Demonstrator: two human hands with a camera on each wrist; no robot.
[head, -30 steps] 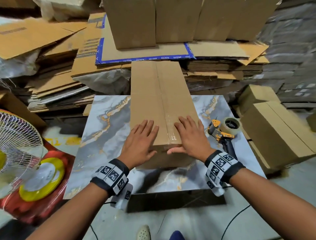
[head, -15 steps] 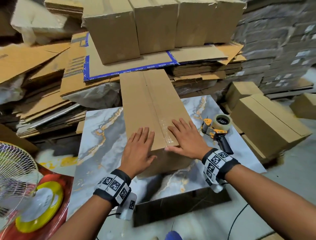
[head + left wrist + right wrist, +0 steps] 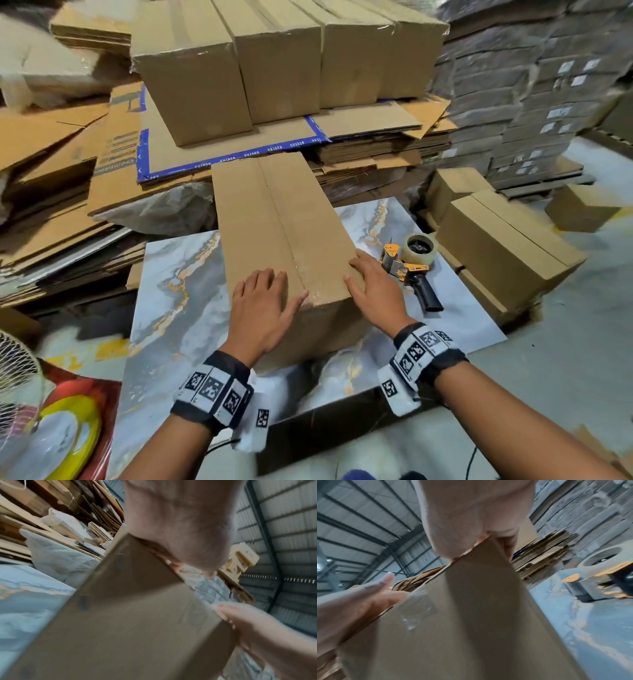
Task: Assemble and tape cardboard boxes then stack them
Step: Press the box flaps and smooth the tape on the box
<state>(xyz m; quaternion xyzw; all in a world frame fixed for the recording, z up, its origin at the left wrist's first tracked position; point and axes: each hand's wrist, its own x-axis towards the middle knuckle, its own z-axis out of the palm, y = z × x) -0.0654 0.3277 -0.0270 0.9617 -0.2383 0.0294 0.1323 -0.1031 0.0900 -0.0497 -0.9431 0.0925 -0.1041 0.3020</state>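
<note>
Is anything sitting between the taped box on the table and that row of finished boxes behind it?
Nothing visible. The taped box runs straight toward the stacked boxes, with only flat cardboard sheets lying beneath them.

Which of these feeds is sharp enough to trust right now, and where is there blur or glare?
Head view: mostly sharp, edges bent by the wide lens; the long brown cardboard box and the yellow-and-black tape dispenser read clearly. Left wrist view: motion-blurred, left hand soft. Right wrist view: also smeared; glare on the clear tape strip at the box end.
</note>
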